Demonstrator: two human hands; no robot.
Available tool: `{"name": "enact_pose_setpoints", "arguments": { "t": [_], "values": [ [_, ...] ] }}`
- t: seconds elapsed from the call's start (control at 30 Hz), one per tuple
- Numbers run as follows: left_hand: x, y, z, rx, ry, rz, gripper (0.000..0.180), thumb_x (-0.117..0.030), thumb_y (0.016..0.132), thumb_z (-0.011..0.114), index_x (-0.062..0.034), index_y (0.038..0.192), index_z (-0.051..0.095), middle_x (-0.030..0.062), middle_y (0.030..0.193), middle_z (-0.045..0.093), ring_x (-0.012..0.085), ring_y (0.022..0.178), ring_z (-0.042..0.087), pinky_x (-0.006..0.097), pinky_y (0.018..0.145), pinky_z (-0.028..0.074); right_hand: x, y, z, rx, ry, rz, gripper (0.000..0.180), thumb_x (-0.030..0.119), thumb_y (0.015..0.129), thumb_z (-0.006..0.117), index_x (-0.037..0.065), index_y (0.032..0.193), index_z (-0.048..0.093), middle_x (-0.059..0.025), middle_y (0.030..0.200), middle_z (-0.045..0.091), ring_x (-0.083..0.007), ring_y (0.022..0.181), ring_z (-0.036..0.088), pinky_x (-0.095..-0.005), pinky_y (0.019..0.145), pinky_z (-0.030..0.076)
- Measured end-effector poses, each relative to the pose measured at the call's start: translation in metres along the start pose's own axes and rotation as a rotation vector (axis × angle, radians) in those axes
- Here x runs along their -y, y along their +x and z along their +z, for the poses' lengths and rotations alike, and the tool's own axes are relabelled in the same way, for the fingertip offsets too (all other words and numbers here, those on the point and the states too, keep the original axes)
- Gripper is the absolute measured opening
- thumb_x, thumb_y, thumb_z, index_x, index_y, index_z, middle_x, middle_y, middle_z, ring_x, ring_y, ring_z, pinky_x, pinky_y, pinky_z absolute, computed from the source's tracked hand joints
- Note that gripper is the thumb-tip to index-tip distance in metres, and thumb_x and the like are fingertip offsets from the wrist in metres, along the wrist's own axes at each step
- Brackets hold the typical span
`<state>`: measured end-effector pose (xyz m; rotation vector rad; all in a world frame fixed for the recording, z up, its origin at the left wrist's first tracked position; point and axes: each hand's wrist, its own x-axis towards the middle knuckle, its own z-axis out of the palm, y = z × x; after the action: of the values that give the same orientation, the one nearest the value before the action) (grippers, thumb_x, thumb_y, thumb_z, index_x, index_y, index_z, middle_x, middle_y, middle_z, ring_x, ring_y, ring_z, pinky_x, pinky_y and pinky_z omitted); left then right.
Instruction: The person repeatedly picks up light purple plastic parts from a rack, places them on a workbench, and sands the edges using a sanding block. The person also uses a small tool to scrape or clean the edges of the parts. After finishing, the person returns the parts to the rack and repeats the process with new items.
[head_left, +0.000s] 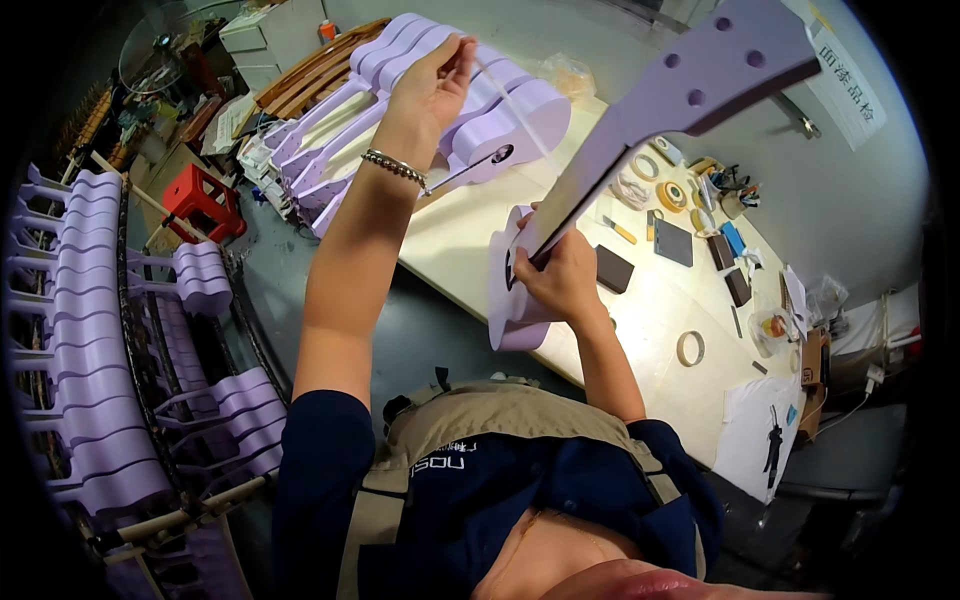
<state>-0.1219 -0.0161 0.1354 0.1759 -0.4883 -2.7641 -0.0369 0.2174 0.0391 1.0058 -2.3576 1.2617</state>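
A lilac guitar [715, 60] is tilted up toward me, its headstock with bare peg holes at the upper right and its body lower down by the table edge. My right hand [565, 275] is closed around the lower neck, close to the body. My left hand [440, 85] is raised at the upper left, fingertips pinched on one end of a narrow pale strip of tape [515, 110]. Slanting down, the strip runs to the guitar's neck, where its other end is hidden. A beaded bracelet circles my left wrist.
Several lilac guitars [510, 120] lie stacked at the table's far left. Tape rolls [691, 347], a yellow-handled knife [620, 230], a dark block [613, 269] and a grey pad [673, 242] lie on the cream table [650, 320]. Racked guitar bodies [100, 350] and a red stool [203, 203] stand left.
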Motion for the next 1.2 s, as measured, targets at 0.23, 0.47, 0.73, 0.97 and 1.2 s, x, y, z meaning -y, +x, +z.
{"name": "enact_pose_setpoints", "arguments": {
  "t": [0.23, 0.47, 0.73, 0.97, 1.2],
  "values": [
    [-0.12, -0.004, -0.157, -0.169, 0.101, 0.731, 0.017, 0.01, 0.08, 0.059, 0.003, 0.088, 0.047, 0.0193, 0.09, 0.058, 0.0343, 0.092, 0.062, 0.033, 0.08, 0.057, -0.022, -0.011, -0.019, 0.031, 0.324, 0.042, 0.03, 0.004, 0.068, 0.063, 0.001, 0.097, 0.058, -0.0137, 0.1, 0.062, -0.0269, 0.097, 0.058, -0.0333, 0.084, 0.045],
    [-0.24, -0.087, -0.344, -0.662, 0.711, 0.994, 0.014, 0.002, 0.084, 0.059, 0.0095, 0.095, 0.054, 0.0166, 0.093, 0.061, 0.0275, 0.085, 0.065, 0.031, 0.073, 0.056, -0.025, -0.011, -0.021, -0.024, 0.387, 0.179, 0.044, -0.002, 0.072, 0.058, -0.004, 0.114, 0.046, -0.0134, 0.109, 0.058, -0.0218, 0.109, 0.048, -0.0349, 0.1, 0.031],
    [-0.244, -0.042, -0.503, -1.13, 0.794, 0.824, 0.006, -0.002, 0.082, 0.062, 0.0016, 0.086, 0.062, 0.0096, 0.081, 0.063, 0.0197, 0.069, 0.065, 0.026, 0.062, 0.054, -0.011, 0.003, 0.002, -0.033, 0.249, 0.286, 0.053, -0.001, 0.072, 0.053, -0.005, 0.122, 0.035, -0.0167, 0.109, 0.052, -0.027, 0.108, 0.052, -0.0411, 0.101, 0.032],
    [-0.248, 0.085, -0.53, -1.289, 1.38, 0.929, 0.014, -0.01, 0.074, 0.071, 0.0019, 0.077, 0.065, 0.0093, 0.069, 0.066, 0.0151, 0.061, 0.063, 0.027, 0.058, 0.051, 0.002, 0.005, 0.016, 0.04, -0.001, 0.252, 0.054, 0.007, 0.074, 0.055, -0.004, 0.123, 0.034, -0.0182, 0.108, 0.053, -0.0304, 0.108, 0.052, -0.0455, 0.103, 0.029],
    [-0.247, 0.156, -0.503, -0.986, 0.559, 0.708, 0.015, -0.01, 0.08, 0.067, 0.0026, 0.075, 0.062, 0.0077, 0.066, 0.06, 0.0137, 0.053, 0.056, 0.027, 0.047, 0.047, 0.001, -0.002, 0.015, -0.091, -0.097, 0.318, 0.056, 0.014, 0.078, 0.058, -0.005, 0.125, 0.033, -0.0209, 0.11, 0.054, -0.0308, 0.107, 0.053, -0.0459, 0.101, 0.032]
  ]
}}
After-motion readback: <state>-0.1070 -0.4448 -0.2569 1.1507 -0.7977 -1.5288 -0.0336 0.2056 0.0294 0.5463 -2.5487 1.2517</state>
